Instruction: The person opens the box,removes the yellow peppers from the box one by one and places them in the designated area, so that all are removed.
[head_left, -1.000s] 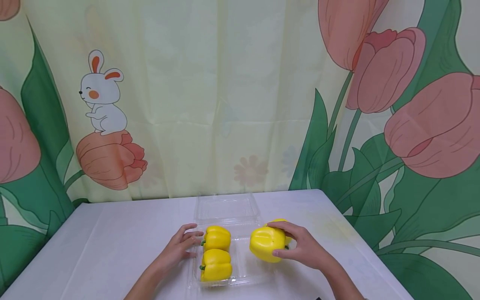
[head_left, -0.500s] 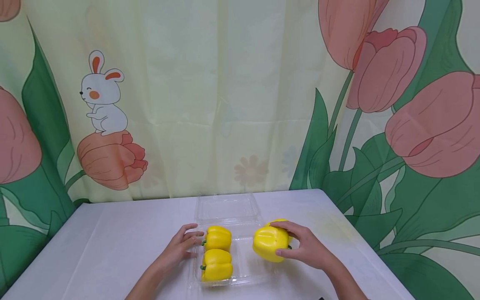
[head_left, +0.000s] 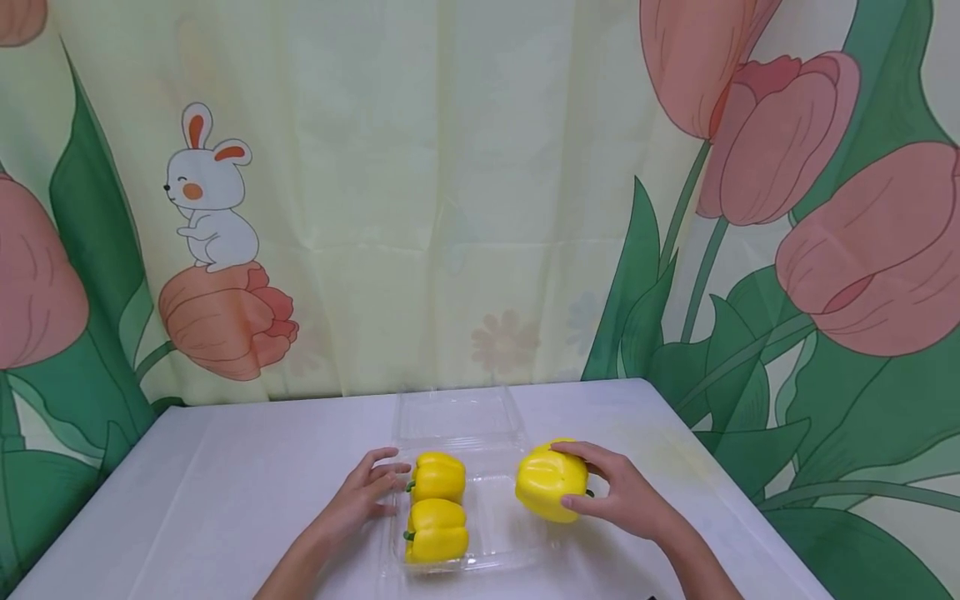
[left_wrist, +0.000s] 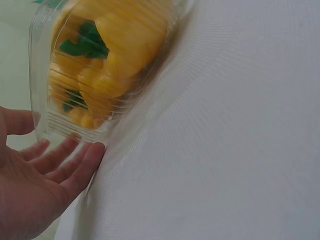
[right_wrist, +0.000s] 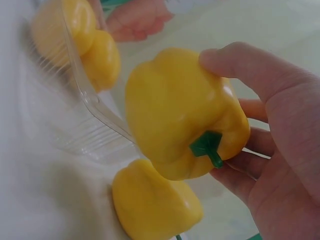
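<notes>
My right hand [head_left: 618, 492] holds a yellow bell pepper [right_wrist: 180, 110] by its sides, green stem toward the palm, near the right side of a clear plastic clamshell box [head_left: 498, 542]. Inside the box, two yellow bell peppers, a far one [head_left: 438, 477] and a near one [head_left: 437, 532], lie along the left side with stems facing left. My left hand [head_left: 367, 492] rests its loosely spread fingers against the box's left wall, as the left wrist view shows. Another yellow bell pepper [right_wrist: 155, 202] lies on the table beside the box, mostly hidden behind the held one in the head view.
The clamshell's clear lid [head_left: 457, 417] lies folded back toward the far edge of the white-covered table [head_left: 262, 467]. Behind the table hangs a curtain [head_left: 375, 208] printed with tulips and a rabbit.
My right hand has moved a little to the right with the bell pepper, away from the two in the box. The left hand has stayed at the box's left side.
</notes>
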